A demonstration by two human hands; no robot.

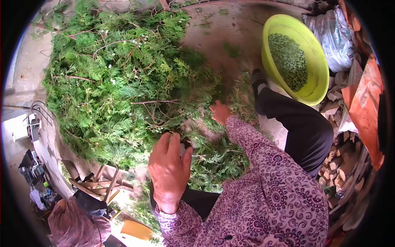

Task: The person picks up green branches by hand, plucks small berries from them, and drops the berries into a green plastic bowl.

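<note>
Over the near edge of a large pile of green conifer sprigs [107, 78], my left hand [168, 168] is bent, its thumb curled toward its fingers. A small greyish thing partly shows between thumb and fingers; I cannot make out what it is. My right hand [221, 113] reaches low over scattered sprigs [220, 164] right of the pile, with its short visible fingers apart and nothing seen in them. A yellow-green basin [321, 88] tilts in view beyond my knee, holding small round green cones or seeds [288, 61].
A white woven sack [331, 37] and orange sheeting [368, 111] stand on the right, above stacked firewood [341, 168]. At lower left are another person's patterned sleeve [76, 222], a wooden frame [105, 185] and a yellow container [136, 230]. My bent leg [302, 127] lies beside the basin.
</note>
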